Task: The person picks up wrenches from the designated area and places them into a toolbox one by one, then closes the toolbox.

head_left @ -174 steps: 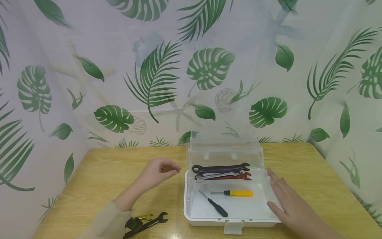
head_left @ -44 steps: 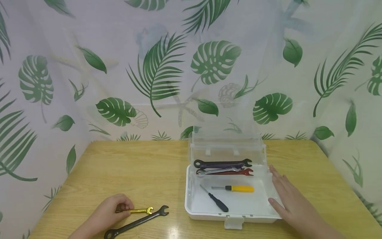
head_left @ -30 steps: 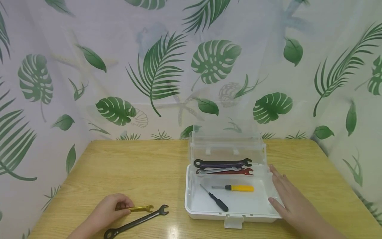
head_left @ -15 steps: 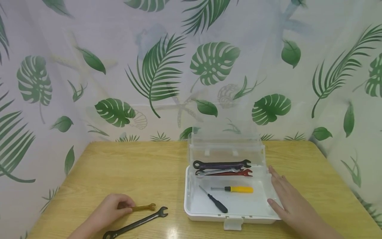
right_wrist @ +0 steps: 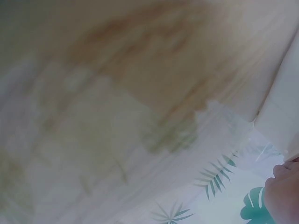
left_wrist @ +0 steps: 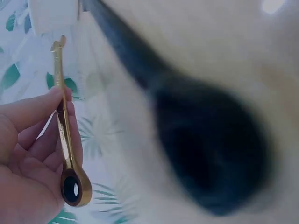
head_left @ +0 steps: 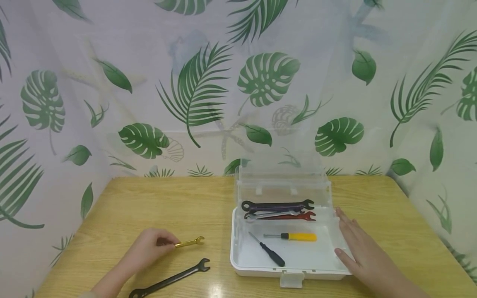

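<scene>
Head view: left hand (head_left: pixel 149 248) pinches gold wrench (head_left: pixel 190 242) over the table (head_left: pixel 167 207); black wrench (head_left: pixel 169 280) lies nearer the person. Right hand (head_left: pixel 365 253), fingers straight, rests against right side of white box (head_left: pixel 257 273), grasping nothing.

Left wrist view: thumb and fingers grip gold wrench mid-shaft, ring end nearest the lens.

Right wrist view: mostly blurred; fingers at lower right.
</scene>
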### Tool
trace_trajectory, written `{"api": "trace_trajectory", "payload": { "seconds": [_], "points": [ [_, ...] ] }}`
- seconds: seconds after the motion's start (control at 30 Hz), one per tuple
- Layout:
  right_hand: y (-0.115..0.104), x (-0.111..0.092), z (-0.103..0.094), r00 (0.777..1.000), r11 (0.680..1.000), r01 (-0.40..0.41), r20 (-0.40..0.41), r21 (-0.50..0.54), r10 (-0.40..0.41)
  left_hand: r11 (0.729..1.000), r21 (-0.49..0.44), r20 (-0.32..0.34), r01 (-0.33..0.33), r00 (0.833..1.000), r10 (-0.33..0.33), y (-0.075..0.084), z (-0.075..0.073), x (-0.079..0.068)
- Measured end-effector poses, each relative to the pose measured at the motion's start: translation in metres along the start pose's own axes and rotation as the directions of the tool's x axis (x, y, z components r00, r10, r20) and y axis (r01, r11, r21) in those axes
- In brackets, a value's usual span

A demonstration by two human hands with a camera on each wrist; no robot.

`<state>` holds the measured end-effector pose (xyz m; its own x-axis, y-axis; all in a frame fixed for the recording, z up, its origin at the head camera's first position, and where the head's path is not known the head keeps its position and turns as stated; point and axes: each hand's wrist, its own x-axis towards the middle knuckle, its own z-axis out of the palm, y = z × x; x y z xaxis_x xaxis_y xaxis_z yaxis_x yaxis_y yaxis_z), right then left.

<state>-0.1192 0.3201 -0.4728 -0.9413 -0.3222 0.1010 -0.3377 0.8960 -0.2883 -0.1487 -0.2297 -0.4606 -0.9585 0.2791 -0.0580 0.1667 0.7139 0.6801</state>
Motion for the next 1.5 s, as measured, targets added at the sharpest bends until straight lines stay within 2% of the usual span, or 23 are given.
{"api": "trace_trajectory", "payload": {
  "seconds": [0.1,0.27,0.57,0.77,1.0,1.3,1.5],
  "points": [
    [0.000,0.000,0.000,1.000,1.000,-0.003,0.002,0.009,0.003,0.999,0.030,-0.017,-0.015,1.000,0.016,0.014,-0.005,0.005],
    [0.001,-0.001,0.000,1.000,1.000,0.007,-0.001,-0.001,-0.007,0.998,0.026,-0.039,-0.052,0.998,0.053,0.037,-0.015,0.013],
    [0.000,-0.001,0.002,1.000,1.000,0.018,-0.023,-0.021,-0.018,0.996,0.050,-0.062,-0.080,0.995,0.083,0.065,-0.021,0.034],
    [0.000,-0.001,0.001,1.000,1.000,-0.011,0.002,0.013,0.011,0.990,0.038,-0.040,-0.139,0.989,0.140,0.077,-0.014,0.051],
    [0.002,-0.003,0.003,0.996,0.998,0.050,-0.070,-0.032,-0.052,0.984,0.043,-0.025,-0.172,0.985,0.173,0.093,-0.004,0.071],
    [0.003,-0.002,0.003,0.995,0.998,0.054,-0.079,-0.032,-0.057,0.969,0.021,0.008,-0.246,0.969,0.246,0.113,0.009,0.092],
    [0.003,-0.002,0.004,0.993,0.996,0.068,-0.093,-0.053,-0.073,0.964,0.009,0.024,-0.266,0.964,0.266,0.125,0.021,0.101]
  ]
}}
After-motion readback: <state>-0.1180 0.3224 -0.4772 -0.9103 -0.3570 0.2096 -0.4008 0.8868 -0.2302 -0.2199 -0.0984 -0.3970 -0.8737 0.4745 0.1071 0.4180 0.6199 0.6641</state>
